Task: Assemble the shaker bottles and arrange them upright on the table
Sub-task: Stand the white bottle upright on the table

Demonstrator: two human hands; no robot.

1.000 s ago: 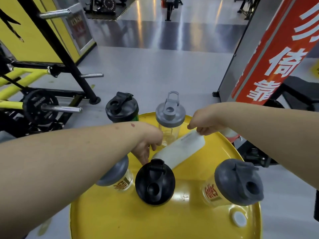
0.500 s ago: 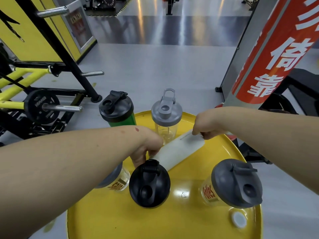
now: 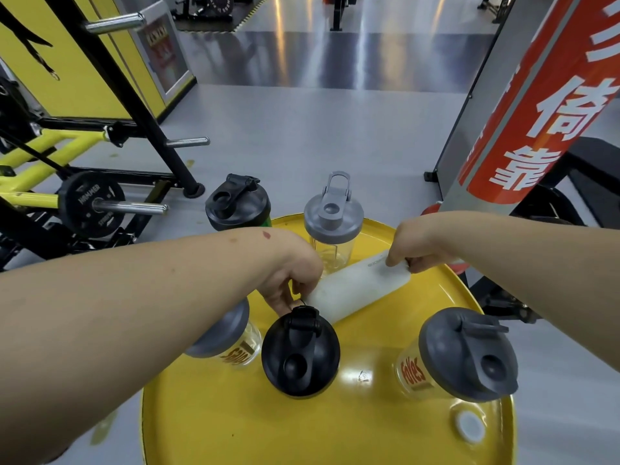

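Note:
A frosted white bottle (image 3: pixel 355 288) lies tilted over the round yellow table (image 3: pixel 335 424). My right hand (image 3: pixel 414 245) grips its far end. My left hand (image 3: pixel 295 280) holds its near end, where the fingers hide the mouth. Several capped shakers stand upright around it: a green one with a black lid (image 3: pixel 236 206), a clear one with a grey loop lid (image 3: pixel 332 218), a black-lidded one (image 3: pixel 300 352) in front, and two clear ones with orange lettering and grey lids (image 3: pixel 464 354) (image 3: pixel 231 337).
A small white cap (image 3: pixel 469 427) lies at the table's front right rim. A black and yellow weight rack (image 3: pixel 90 203) stands on the left. A red and grey pillar (image 3: pixel 523 105) rises at the right. Grey floor lies beyond.
Both hands have kept hold of the white bottle. It has shifted slightly, and the head view has tilted a little upward.

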